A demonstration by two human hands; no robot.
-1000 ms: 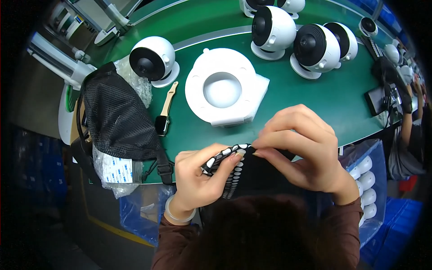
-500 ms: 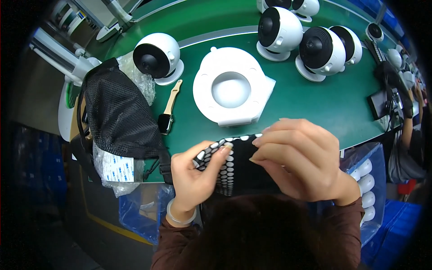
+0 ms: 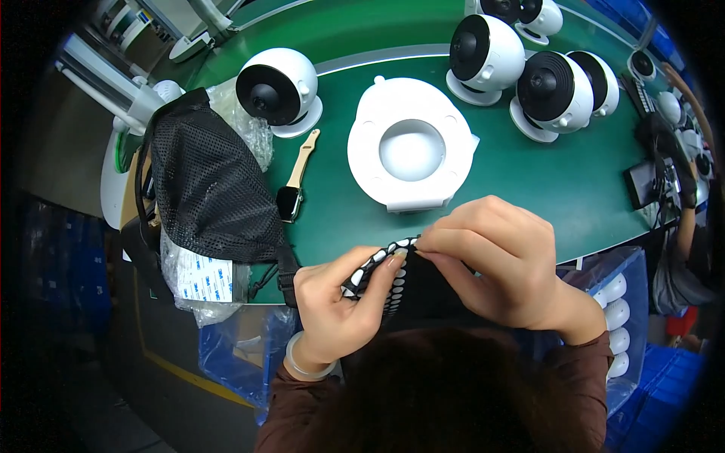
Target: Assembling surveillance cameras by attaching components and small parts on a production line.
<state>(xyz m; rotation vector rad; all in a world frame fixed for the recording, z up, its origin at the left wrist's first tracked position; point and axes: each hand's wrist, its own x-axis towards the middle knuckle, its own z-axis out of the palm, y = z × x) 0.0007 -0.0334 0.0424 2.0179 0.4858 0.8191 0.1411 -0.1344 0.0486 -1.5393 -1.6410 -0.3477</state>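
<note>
My left hand (image 3: 336, 309) grips a black sheet with rows of white oval pieces (image 3: 398, 291), its thumb pressing on the folded upper edge. At that edge my right hand (image 3: 502, 264) is closed in a pinch, fingertips against the sheet; whether a small piece sits between them is hidden. The lower part of the sheet is lost in dark shadow in front of me. Just beyond my hands, a white round housing (image 3: 364, 162) with a wide central hole lies on the green table (image 3: 529, 192). A smartwatch (image 3: 289, 202) with a beige strap lies left of it.
A black mesh bag (image 3: 215, 189) and bubble wrap (image 3: 260, 143) cover the table's left side. Black-and-white ball-shaped devices (image 3: 302, 79) stand farther back, several toward the right. Bins lined with blue plastic (image 3: 242, 359) flank me below the table; the right one holds white domes (image 3: 617, 313).
My right fingertips have moved left and down onto the sheet's edge, closing the gap to my left thumb. The sheet now tilts more steeply. The whole view has shifted slightly.
</note>
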